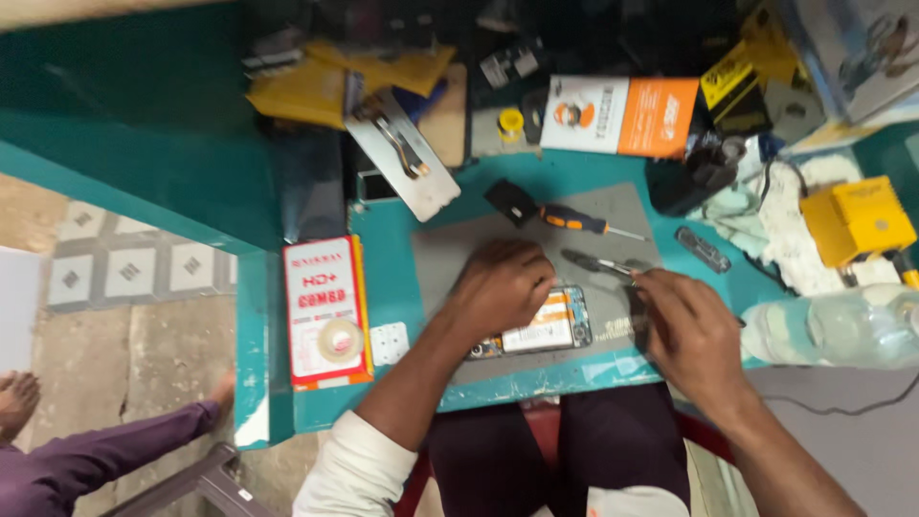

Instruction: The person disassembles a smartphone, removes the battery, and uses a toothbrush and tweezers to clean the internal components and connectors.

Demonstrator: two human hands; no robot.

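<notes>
Bare grey mat (450,254) lying open just left of left grip (503,287). Screwdriver (574,221) and tweezers (598,264) crowding strip beyond both grips. Opened phone (546,330) filling gap between grips. Plastic bottle (842,330) blocking right of right grip (694,335). Red box (324,311) standing further left on desk (383,230).

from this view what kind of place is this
Likely a small phone repair bench: an opened phone under the left hand, a screwdriver on a grey work mat, tweezers nearby.

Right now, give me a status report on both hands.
Left hand pressing on opened phone. Right hand gripping tweezers beside it. Screwdriver lying apart on grey mat.
</notes>
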